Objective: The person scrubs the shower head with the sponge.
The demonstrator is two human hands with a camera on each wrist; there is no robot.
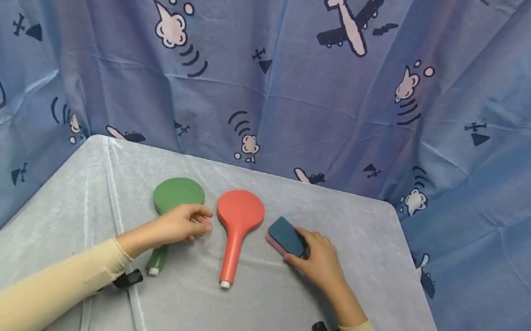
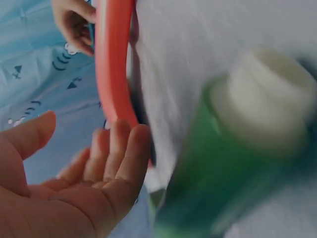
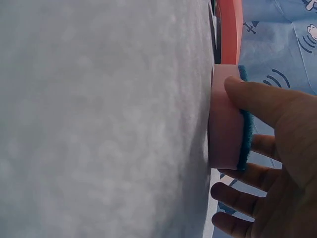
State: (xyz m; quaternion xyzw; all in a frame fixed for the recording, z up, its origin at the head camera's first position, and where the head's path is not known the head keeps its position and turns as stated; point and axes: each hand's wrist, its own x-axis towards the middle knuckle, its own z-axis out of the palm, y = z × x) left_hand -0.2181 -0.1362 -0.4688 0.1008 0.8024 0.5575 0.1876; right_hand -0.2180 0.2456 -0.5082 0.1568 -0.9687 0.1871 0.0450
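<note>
Right wrist view shows right hand (image 3: 277, 148) pinching sponge (image 3: 227, 116); head view shows left hand (image 1: 181, 224) relaxed, empty.

A table (image 1: 272, 327) is covered with a pale grey, slightly velvety cloth (image 1: 85, 201), and a few creases can be seen running down its left side. Rounded corners are shown at the back. Everything behind and to both sides is closed off by a blue curtain (image 1: 274, 104), which is printed with cartoon planes, little smoke puffs and curved dashes. Fold lines and wrinkles are spread all over the curtain, and it is draped down past the table edges. The whole spot is lit softly and evenly, with barely any hard shadows cast.
</note>
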